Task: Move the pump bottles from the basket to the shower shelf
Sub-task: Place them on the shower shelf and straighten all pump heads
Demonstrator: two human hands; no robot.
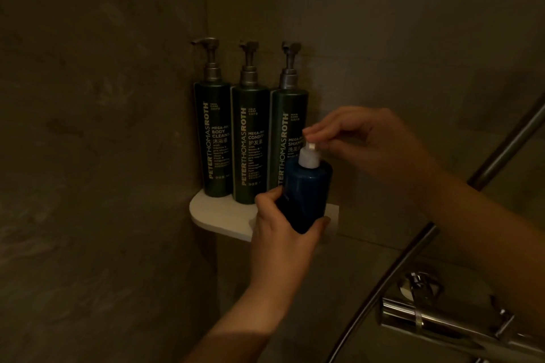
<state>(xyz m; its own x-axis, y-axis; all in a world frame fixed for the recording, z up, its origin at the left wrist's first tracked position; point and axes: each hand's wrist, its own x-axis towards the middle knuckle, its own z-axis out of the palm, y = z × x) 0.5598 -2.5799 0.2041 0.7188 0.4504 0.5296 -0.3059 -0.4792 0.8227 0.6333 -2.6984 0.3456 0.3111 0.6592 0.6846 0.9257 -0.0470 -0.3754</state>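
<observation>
Nearest the camera, low on the right, a chrome shower mixer (460, 324) and its hose (392, 268) catch what little light there is. Beyond them the left hand (283, 236) is wrapped around the lower body of a small blue pump bottle (306, 194), thumb on the left side and fingers (320, 224) curled round the right. The bottle stands upright, tilted slightly, at the front edge of the white corner shelf (218, 212); whether its base touches the shelf is hidden by the hand. Above those fingers, the right hand (368, 138) pinches the bottle's white pump head (311, 146) between thumb and fingertips (312, 134). Just behind both hands, three tall dark green pump bottles (249, 141) stand side by side against the stone corner wall (118, 97), the rightmost partly covered by the blue one.
</observation>
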